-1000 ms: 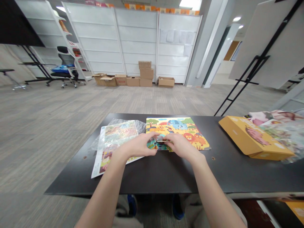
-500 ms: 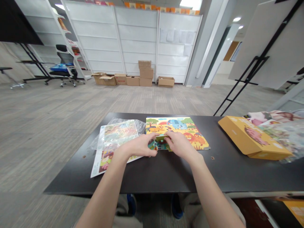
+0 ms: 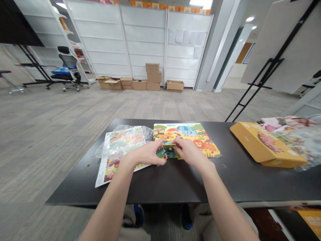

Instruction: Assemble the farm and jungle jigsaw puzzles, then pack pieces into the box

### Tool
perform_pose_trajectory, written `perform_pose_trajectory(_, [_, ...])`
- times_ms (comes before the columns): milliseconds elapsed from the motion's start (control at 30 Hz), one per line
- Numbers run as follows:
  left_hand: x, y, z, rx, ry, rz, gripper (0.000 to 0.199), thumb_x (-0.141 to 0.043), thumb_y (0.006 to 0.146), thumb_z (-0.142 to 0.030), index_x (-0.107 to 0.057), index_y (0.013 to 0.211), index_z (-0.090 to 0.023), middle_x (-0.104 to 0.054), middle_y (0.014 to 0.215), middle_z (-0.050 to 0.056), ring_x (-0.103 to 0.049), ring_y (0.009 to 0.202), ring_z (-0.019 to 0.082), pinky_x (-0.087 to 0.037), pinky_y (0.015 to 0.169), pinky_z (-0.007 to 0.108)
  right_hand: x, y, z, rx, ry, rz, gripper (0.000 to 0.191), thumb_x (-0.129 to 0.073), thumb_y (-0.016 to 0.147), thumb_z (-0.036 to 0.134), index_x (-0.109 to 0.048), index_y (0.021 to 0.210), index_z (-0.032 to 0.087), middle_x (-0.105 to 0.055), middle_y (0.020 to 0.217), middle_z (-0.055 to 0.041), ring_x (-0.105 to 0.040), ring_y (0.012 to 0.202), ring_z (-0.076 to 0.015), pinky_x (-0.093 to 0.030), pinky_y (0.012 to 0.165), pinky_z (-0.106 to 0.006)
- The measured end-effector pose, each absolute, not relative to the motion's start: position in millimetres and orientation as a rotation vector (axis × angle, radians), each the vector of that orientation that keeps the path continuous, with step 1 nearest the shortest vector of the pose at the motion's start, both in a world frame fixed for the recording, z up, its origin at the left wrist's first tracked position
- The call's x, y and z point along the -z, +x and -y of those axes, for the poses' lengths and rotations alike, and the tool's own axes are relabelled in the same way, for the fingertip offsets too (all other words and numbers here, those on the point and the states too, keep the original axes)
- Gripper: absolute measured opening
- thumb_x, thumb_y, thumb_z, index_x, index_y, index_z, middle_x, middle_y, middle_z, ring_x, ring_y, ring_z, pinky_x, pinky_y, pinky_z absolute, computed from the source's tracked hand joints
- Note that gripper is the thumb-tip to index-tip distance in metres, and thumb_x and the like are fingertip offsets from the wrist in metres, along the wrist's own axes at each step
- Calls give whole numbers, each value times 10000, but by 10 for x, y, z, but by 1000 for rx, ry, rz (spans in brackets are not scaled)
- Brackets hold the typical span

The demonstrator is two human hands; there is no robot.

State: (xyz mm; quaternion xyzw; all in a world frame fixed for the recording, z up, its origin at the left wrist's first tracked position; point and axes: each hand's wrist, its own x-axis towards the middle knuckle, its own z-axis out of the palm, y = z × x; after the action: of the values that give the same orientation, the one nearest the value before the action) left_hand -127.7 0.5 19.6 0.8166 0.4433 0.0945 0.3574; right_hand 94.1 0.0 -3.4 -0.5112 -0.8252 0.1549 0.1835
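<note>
Reaching in from the near edge of the black bench (image 3: 75,190), both bare forearms are angled toward each other, with the left hand (image 3: 145,154) and the right hand (image 3: 190,154) brought close together, wrists slightly raised. A thin puzzle piece (image 3: 169,146) is pinched between them, and the left fingers (image 3: 160,144) and right fingers (image 3: 178,143) are curled shut on it from either side. Directly under the hands, a teal-and-red puzzle section (image 3: 162,154) is partly hidden. Just beyond lies a safari-scene jigsaw puzzle (image 3: 187,133), its near part overlapped by the hands. A printed card (image 3: 107,170) with clear plastic wrap (image 3: 125,129) is laid to the left, nearly touching the left hand. A yellow box (image 3: 265,145) is set well to the right, beside a plastic-wrapped pile (image 3: 293,134). Cardboard boxes (image 3: 152,77) are stacked far off against white wall panels (image 3: 142,40).
</note>
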Motion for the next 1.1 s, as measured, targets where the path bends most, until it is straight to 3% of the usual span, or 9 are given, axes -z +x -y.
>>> perform_pose_trajectory(100, [-199,-1276,-4,-252,2107,-1152,668,-636,692,-307,-501,1338,-201,-728,1028,57,-685,846,233,-500,723,313,27,870,13,-368,-1413,2345,127,-504,950,129,-590,884,195,-689,911,-64,-609,820,-189,-389,711,-276])
perform_pose_trajectory(267, [-201,-1283,7,-309,2100,-1113,757,-634,706,-288,-431,1431,-209,-722,997,43,-673,776,203,-499,695,305,-4,833,41,-291,-1593,2325,104,-446,982,167,-547,969,188,-699,937,-106,-632,816,-230,-364,661,-299])
perform_pose_trajectory(467, [-182,-1353,21,-400,2051,-1112,817,-662,730,-288,-363,1488,-227,-733,1023,77,-704,828,224,-517,705,302,-2,995,-24,-260,-1617,2144,108,-414,986,202,-507,933,213,-682,807,-79,-638,757,-246,-364,630,-307])
perform_pose_trajectory(700, [-251,-1231,94,-334,2126,-1103,735,-681,754,-329,-414,1433,-238,-738,1133,83,-725,900,241,-542,806,337,-51,1250,-47,-492,-1440,2062,94,-447,944,210,-494,868,239,-706,793,-46,-688,773,-233,-465,694,-326])
perform_pose_trajectory(833, [-199,-1097,94,-392,2262,-1144,771,-746,712,-368,-454,1414,-238,-685,1269,111,-676,1117,307,-531,913,371,-120,1412,-48,-654,-1360,1886,104,-480,939,283,-467,845,240,-693,786,-25,-723,756,-217,-517,676,-324])
perform_pose_trajectory(933, [-151,-1001,60,-440,2300,-1176,759,-765,720,-447,-483,1385,-217,-667,1295,131,-648,1169,333,-514,966,405,-168,1480,-39,-793,-1294,1753,150,-557,901,372,-505,890,232,-692,809,-25,-725,713,-207,-553,655,-327])
perform_pose_trajectory(1100, [-150,-846,-22,-705,2249,-1201,505,-659,852,-465,-565,1274,-205,-699,1224,106,-678,1082,273,-523,920,373,-257,1385,28,-1050,-1140,1625,262,-636,846,441,-558,947,212,-684,735,-10,-701,635,-176,-567,648,-317])
